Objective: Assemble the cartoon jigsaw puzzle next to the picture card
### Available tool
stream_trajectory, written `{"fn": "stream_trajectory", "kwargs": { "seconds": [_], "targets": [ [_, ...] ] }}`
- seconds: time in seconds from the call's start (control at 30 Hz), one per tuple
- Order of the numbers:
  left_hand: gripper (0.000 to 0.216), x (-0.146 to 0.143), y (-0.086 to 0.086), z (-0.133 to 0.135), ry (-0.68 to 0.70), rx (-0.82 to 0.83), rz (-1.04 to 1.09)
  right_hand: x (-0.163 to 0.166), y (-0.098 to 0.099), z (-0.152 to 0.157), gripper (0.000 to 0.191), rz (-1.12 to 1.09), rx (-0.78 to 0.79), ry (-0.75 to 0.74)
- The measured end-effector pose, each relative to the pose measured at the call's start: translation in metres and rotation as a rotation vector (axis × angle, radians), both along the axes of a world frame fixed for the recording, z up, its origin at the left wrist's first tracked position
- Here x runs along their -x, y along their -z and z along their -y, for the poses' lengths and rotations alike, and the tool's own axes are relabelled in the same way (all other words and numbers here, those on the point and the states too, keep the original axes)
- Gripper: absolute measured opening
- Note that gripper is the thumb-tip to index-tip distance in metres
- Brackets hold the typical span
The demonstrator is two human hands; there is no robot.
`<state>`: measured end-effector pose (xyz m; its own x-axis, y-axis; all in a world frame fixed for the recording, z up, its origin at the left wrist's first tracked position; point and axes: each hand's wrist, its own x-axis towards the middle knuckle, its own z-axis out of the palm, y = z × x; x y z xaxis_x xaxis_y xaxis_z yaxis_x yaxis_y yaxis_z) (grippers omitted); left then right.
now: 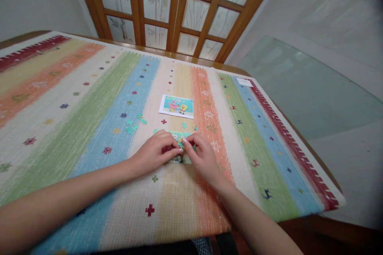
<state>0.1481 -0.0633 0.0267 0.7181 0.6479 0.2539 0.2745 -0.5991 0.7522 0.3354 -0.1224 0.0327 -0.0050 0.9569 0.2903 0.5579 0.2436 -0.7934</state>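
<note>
A partly joined jigsaw puzzle (159, 131) in turquoise and yellow lies under my fingers, mostly covered by them. My left hand (158, 147) rests over its left side, thumb and fingers closed in a pinch. From the right, my right hand (203, 155) meets it, also pinched, with the fingertips close to the left ones. Whatever small thing sits between the fingertips is too hidden to make out. Just beyond the hands are a loose turquoise puzzle piece (184, 125) and a yellowish puzzle piece (195, 128).
Several loose turquoise pieces (131, 129) lie to the left on the striped tablecloth (119, 87). A picture card (178, 106) with cartoon figures lies past the puzzle. A small white paper (244, 82) is at the far right. Wooden glass-paned doors (176, 8) stand behind the table.
</note>
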Motion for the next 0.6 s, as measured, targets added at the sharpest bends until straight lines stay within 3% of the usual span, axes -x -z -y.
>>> {"fn": "stream_trajectory", "kwargs": {
  "seconds": [0.37, 0.5, 0.6],
  "targets": [
    [0.028, 0.001, -0.008, 0.004, -0.077, 0.123, 0.130, 0.000, -0.006, 0.003, 0.026, 0.053, 0.007, -0.186],
    [0.029, 0.003, -0.009, 0.000, -0.050, 0.050, 0.063, 0.001, -0.006, 0.003, 0.027, 0.113, -0.014, -0.233],
    [0.030, 0.006, -0.011, -0.005, 0.018, -0.022, -0.012, -0.004, -0.008, 0.002, 0.029, 0.086, -0.009, -0.165]
  ]
}}
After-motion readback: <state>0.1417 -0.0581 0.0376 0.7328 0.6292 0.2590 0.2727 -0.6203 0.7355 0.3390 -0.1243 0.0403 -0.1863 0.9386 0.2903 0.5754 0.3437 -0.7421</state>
